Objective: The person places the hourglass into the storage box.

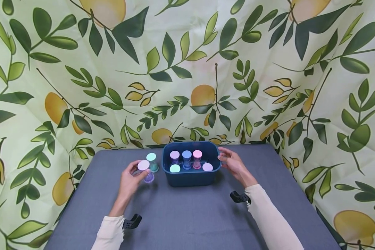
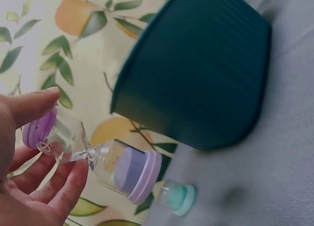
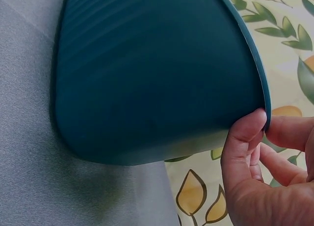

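My left hand (image 1: 132,178) grips a purple-capped hourglass sand timer (image 2: 105,160), fingers and thumb around its upper end. The timer is tilted, and purple sand lies in its lower bulb. Just behind it a teal-capped sand timer (image 1: 152,162) stands on the table, left of a dark blue plastic bin (image 1: 190,180). With my right hand (image 1: 235,165) I pinch the bin's rim (image 3: 265,101) at its right end, thumb and fingers on either side. Inside the bin are several sand timers, among them a blue one (image 1: 186,160) and a pink one (image 1: 197,159).
A grey cloth-covered table (image 1: 187,215) spreads beneath everything. Behind it hangs a curtain (image 1: 175,86) printed with leaves and lemons. Each wrist wears a black camera band, one at the left cuff (image 1: 132,221) and another at the right cuff (image 1: 240,197).
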A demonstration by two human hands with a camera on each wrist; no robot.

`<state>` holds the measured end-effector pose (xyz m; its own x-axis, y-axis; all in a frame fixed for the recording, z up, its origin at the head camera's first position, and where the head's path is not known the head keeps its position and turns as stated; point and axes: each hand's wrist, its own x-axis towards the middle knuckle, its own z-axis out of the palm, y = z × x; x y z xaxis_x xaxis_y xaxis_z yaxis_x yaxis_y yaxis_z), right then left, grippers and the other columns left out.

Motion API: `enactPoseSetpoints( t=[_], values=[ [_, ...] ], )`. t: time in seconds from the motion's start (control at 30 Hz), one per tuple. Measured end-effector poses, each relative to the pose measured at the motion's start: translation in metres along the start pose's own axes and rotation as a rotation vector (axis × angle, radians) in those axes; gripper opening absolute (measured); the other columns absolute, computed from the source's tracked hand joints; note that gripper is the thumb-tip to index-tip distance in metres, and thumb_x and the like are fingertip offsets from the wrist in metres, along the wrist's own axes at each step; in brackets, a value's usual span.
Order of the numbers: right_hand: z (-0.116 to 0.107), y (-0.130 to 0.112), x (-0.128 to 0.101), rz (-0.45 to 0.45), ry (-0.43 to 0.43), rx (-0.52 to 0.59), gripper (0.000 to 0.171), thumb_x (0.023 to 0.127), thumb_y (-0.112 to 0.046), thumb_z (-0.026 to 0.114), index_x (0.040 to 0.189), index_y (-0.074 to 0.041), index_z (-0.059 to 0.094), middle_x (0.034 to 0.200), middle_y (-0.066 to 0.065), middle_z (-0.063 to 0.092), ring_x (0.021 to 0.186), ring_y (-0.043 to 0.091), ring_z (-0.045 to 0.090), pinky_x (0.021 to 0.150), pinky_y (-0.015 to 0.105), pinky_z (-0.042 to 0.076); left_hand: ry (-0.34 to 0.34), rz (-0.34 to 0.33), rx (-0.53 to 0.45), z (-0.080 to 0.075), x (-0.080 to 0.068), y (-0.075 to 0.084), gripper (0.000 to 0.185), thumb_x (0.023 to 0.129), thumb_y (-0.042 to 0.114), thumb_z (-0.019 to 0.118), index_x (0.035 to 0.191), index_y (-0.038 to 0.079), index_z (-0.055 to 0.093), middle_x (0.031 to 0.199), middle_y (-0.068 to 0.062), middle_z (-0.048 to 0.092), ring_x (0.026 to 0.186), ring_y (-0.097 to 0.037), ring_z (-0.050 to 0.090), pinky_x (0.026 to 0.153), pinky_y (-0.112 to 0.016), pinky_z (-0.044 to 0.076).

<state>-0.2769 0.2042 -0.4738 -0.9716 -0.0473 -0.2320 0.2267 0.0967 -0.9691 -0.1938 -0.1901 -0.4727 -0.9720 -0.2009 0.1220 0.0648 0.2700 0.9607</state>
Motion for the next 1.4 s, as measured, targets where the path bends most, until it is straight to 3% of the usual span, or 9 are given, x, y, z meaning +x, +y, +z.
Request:
enactPoseSetpoints(
  t=[0.23,0.4,0.67,0.83,1.2,1.4],
  values=[
    [0.000,0.001,0.000,0.006,0.003,-0.005,0.048,0.099,-0.011,0.055,0.146,-0.015,0.046,0.110,0.001,0.049,0.101,0.018,0.051,0.081,0.029,0.052,-0.008,0.031,0.030,-0.005,-0.003,0.019,0.055,0.084,0.019,0.078,0.131,0.002,0.056,0.128,-0.015,0.059,0.114,-0.019,0.054,0.086,-0.005,0.045],
    [0.000,0.001,0.001,0.004,0.002,-0.004,0.048,0.099,-0.011,0.056,0.146,-0.014,0.046,0.109,0.000,0.050,0.100,0.017,0.052,0.080,0.027,0.052,-0.029,0.034,0.000,-0.005,-0.004,0.032,0.053,0.085,0.020,0.078,0.130,0.003,0.056,0.129,-0.014,0.059,0.115,-0.019,0.054,0.087,-0.006,0.046],
    [0.000,0.000,0.001,0.011,0.007,0.000,0.047,0.098,-0.011,0.056,0.145,-0.015,0.047,0.110,0.001,0.050,0.100,0.017,0.052,0.075,0.023,0.052,-0.073,0.088,0.008,-0.003,-0.001,0.055,0.054,0.084,0.021,0.078,0.131,0.005,0.056,0.128,-0.013,0.060,0.117,-0.020,0.056,0.093,-0.016,0.049],
    [0.000,0.000,-0.001,0.008,0.001,-0.010,0.049,0.099,-0.012,0.057,0.146,-0.015,0.046,0.113,0.002,0.049,0.100,0.017,0.052,0.076,0.023,0.052,-0.102,0.116,-0.010,-0.001,0.001,0.069,0.054,0.083,0.021,0.080,0.130,0.006,0.057,0.125,-0.011,0.061,0.111,-0.013,0.057,0.095,-0.022,0.051],
    [0.000,-0.002,0.000,0.013,0.005,-0.003,0.048,0.098,-0.012,0.057,0.145,-0.015,0.047,0.111,0.001,0.049,0.100,0.017,0.051,0.082,0.031,0.051,-0.197,0.149,-0.094,0.015,0.009,0.091,0.050,0.083,0.011,0.077,0.129,0.002,0.057,0.122,-0.017,0.061,0.105,-0.006,0.059,0.087,-0.016,0.051],
    [0.001,-0.001,0.000,0.012,0.005,0.002,0.047,0.098,-0.012,0.057,0.144,-0.015,0.047,0.110,0.002,0.050,0.100,0.018,0.051,0.078,0.027,0.052,-0.239,0.160,-0.083,0.028,0.013,0.096,0.050,0.083,0.011,0.078,0.128,0.003,0.058,0.122,-0.015,0.062,0.108,-0.014,0.059,0.090,-0.019,0.051]
  ],
)
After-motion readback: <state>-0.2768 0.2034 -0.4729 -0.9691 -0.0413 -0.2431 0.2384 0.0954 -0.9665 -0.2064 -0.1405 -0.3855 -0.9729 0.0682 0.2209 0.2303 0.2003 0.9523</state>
